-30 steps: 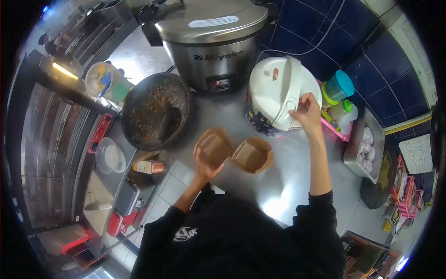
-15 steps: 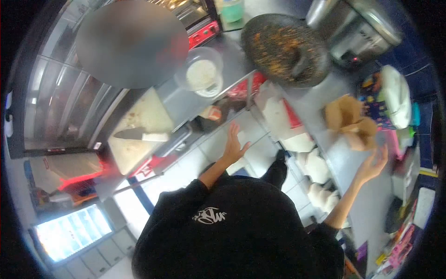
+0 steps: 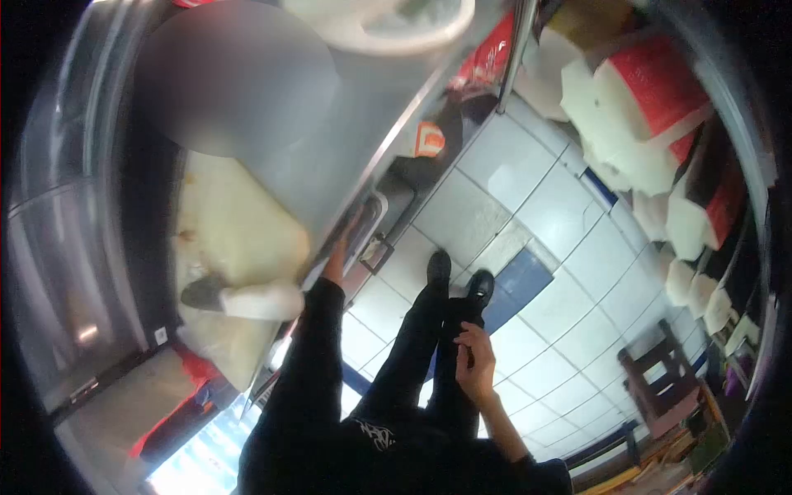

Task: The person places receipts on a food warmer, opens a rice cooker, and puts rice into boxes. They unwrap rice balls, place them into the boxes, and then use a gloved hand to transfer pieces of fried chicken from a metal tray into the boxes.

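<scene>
My left hand (image 3: 341,247) is at the counter's front edge, beside a metal handle (image 3: 378,210); its fingers are narrow and blurred, so their grip cannot be made out. Just left of that arm, a knife with a white handle (image 3: 262,301) lies on a pale cutting board (image 3: 235,214). My right hand (image 3: 476,363) hangs in front of my legs above the tiled floor, its fingers loosely bent and apart, with nothing seen in them.
The steel counter (image 3: 346,107) runs along the left, with a white-rimmed container (image 3: 421,40) at the top. White and red bags (image 3: 652,91) line the right side. A dark stool (image 3: 660,375) stands at the lower right, on the floor (image 3: 561,239).
The view has turned and dropped closer to the cutting board. My left hand has moved to the counter edge; my right hand has come away from the brown paper bags, now out of view.
</scene>
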